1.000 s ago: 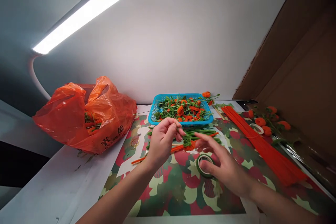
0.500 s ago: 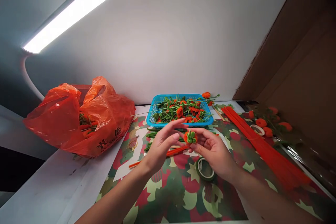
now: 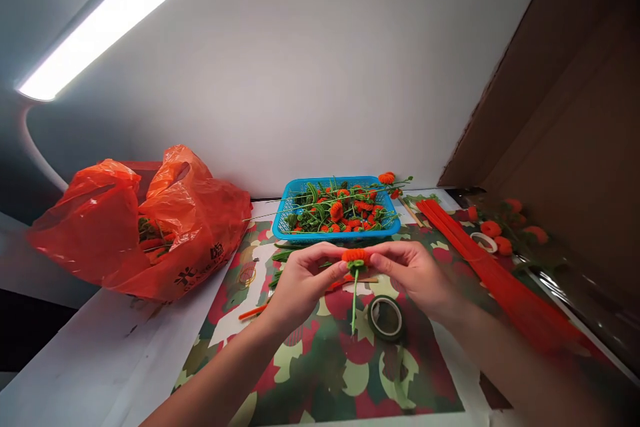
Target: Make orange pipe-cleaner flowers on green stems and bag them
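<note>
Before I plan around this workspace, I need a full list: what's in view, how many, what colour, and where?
Held flower: one, orange with green stem, between both hands
Basket: one, blue, beyond the hands
Basket flowers: many, orange and green, heaped
Plastic bag: one, orange-red, left
Tape roll: one, dark green, near right hand
Long strips: one bundle, red, right
Pale ring: one, far right
Loose flowers: several, orange, far right
Green strips: several, partly hidden behind hands
Patterned sheet: one, multicoloured, under hands
Table: one, white
Lamp: one, white, upper left
Cardboard: brown, right, count unclear
Left hand: one, pinching flower
Right hand: one, pinching flower
</note>
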The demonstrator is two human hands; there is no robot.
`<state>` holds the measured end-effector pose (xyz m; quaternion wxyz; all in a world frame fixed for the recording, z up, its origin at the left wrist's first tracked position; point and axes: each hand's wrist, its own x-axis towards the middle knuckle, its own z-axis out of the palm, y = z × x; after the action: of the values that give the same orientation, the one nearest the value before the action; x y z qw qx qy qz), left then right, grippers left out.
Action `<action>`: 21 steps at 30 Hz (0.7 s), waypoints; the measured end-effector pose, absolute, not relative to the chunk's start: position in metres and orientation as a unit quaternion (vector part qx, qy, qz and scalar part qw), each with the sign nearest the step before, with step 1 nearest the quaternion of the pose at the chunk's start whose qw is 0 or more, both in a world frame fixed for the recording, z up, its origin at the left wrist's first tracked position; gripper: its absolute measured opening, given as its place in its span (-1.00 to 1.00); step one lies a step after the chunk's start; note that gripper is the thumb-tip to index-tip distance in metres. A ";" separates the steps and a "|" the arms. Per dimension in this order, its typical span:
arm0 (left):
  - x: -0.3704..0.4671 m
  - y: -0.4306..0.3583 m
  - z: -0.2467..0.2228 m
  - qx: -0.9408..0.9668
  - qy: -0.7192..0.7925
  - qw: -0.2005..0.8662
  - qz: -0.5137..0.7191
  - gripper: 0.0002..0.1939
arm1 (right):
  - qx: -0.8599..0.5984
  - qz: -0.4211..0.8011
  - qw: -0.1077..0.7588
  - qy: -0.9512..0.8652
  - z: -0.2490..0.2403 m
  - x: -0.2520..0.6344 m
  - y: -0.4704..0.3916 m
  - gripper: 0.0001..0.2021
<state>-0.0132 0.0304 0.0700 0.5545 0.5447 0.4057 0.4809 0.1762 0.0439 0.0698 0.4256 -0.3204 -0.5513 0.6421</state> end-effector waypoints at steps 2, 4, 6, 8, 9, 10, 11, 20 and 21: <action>-0.012 0.029 0.069 0.530 0.414 0.565 0.478 -0.89 | -0.324 0.666 0.428 -0.518 0.068 0.172 0.042 -0.81; -0.012 0.028 0.067 0.519 0.408 0.566 0.493 -0.91 | -0.326 0.691 0.431 -0.480 0.067 0.167 0.039 -0.82; -0.011 0.028 0.065 0.513 0.393 0.567 0.510 -0.92 | -0.327 0.716 0.435 -0.438 0.067 0.163 0.035 -0.80; -0.010 0.028 0.062 0.503 0.372 0.578 0.524 -0.92 | -0.326 0.738 0.437 -0.398 0.067 0.160 0.031 -0.79; -0.009 0.028 0.060 0.495 0.362 0.586 0.529 -0.91 | -0.325 0.747 0.437 -0.382 0.067 0.159 0.030 -0.78; -0.008 0.027 0.058 0.485 0.352 0.596 0.534 -0.90 | -0.322 0.755 0.436 -0.368 0.066 0.157 0.029 -0.78; -0.007 0.027 0.056 0.474 0.346 0.604 0.538 -0.89 | -0.319 0.763 0.434 -0.357 0.066 0.157 0.028 -0.77; 0.000 0.032 0.037 0.430 0.333 0.659 0.520 -0.68 | -0.336 0.773 0.426 -0.329 0.056 0.153 0.029 -0.71; 0.000 0.033 0.037 0.405 0.324 0.685 0.512 -0.71 | -0.344 0.758 0.433 -0.345 0.057 0.153 0.030 -0.70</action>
<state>0.0000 0.0332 0.0366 0.6847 0.4049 0.3236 0.5123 0.1528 0.0296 0.0569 0.4328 -0.3442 -0.3451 0.7584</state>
